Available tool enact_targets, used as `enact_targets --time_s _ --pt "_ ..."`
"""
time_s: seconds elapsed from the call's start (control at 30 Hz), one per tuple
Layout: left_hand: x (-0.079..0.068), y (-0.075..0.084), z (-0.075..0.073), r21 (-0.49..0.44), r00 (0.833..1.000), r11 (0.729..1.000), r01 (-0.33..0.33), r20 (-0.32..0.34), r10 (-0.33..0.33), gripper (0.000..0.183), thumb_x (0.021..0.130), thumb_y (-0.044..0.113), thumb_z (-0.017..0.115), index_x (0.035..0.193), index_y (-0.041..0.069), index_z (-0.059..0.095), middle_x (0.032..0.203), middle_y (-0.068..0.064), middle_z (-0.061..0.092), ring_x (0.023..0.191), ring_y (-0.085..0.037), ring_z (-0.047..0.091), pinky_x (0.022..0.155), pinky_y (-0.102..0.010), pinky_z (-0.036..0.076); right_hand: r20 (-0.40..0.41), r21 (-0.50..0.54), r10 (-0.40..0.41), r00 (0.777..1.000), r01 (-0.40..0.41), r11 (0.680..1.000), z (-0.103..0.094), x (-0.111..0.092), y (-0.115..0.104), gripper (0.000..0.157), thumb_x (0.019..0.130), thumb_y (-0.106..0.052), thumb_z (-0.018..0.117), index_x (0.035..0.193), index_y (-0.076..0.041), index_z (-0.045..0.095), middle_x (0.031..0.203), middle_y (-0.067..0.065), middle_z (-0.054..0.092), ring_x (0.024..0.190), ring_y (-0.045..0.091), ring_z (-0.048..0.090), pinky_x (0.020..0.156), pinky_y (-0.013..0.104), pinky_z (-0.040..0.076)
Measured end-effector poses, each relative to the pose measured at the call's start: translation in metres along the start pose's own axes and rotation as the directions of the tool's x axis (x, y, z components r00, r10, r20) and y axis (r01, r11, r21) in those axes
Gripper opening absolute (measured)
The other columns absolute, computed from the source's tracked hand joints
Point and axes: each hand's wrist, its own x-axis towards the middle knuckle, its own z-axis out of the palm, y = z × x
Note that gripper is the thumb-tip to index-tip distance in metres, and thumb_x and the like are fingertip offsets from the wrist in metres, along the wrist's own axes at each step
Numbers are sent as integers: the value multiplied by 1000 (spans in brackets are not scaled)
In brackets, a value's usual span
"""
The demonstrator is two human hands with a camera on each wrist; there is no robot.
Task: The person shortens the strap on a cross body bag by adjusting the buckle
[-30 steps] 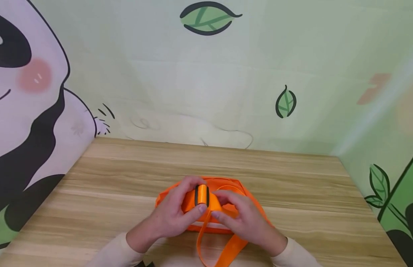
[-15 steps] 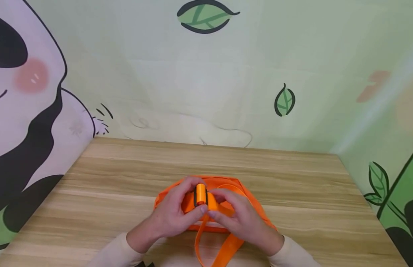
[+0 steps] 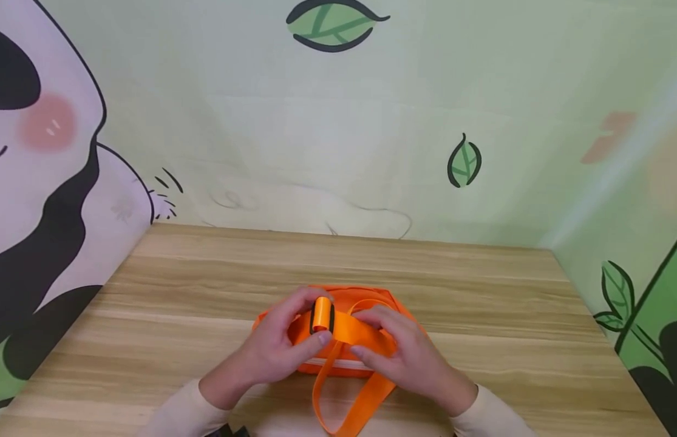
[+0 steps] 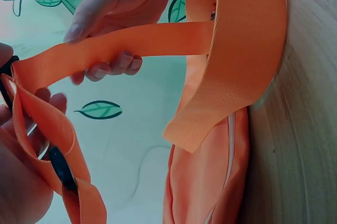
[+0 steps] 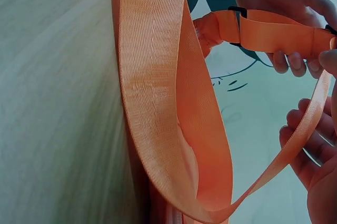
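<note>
An orange bag [image 3: 346,293] with a pale zip lies on the table in the head view. My left hand [image 3: 272,346] holds an orange webbing strap at its black slide buckle [image 3: 332,318], where the webbing makes a small loop. My right hand [image 3: 409,355] is just right of it, thumb and fingers curled about the edges of the flat strap [image 3: 351,329]. A loose length of webbing [image 3: 365,403] hangs toward the near edge. In the left wrist view, a second black slider [image 4: 63,168] sits lower on the doubled strap.
The wood-grain table [image 3: 207,255] extends around the bag. Behind it stands a pale green wall [image 3: 251,121] with painted leaves, and a panda drawing [image 3: 70,182] is at the left. A small dark object [image 3: 229,431] shows at the bottom edge.
My right hand has slid right along the strap, away from the buckle, baring more webbing between the hands. My left hand has shifted slightly left with the buckle.
</note>
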Motion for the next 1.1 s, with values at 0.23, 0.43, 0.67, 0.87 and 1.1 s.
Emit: enact_targets --time_s 0.23,0.43,0.67,0.87,1.1 --pt "-3 0 -4 66 999 997 29 39 -32 41 98 9 75 134 9 57 111 -6 71 105 -15 70 96 -32 60 -14 13 -38 999 38 999 0 0 1 36 99 -24 81 129 -12 69 117 1 75 104 14 70 92 27 61" --pt "-4 0 -6 79 994 995 58 85 -64 41 98 14 77 133 12 56 107 -2 72 98 -12 69 95 -32 60 9 24 -43 999 43 999 1 1 -1 37 98 -24 82 130 -12 68 118 0 73 103 12 68 91 24 60" --pt "-4 -1 -6 95 993 994 50 104 -60 35 98 15 76 128 18 58 100 7 67 92 -11 65 91 -32 58 24 -11 -77 997 77 997 1 4 -3 36 97 -25 83 129 -14 68 115 -3 72 101 11 65 88 23 57" --pt "-5 -2 -4 123 993 990 68 91 -79 37 96 17 78 126 20 58 98 9 66 93 -10 65 91 -32 57 39 -44 -48 998 50 998 1 5 -9 40 94 -23 86 129 -15 69 117 -2 71 102 11 65 88 24 58" --pt "-6 -3 -3 123 985 984 128 104 -141 39 97 23 80 129 24 58 104 9 67 102 -12 71 89 -33 61 19 -64 -100 995 101 993 5 9 -8 40 96 -28 85 128 -11 70 115 1 72 101 14 66 88 19 56"
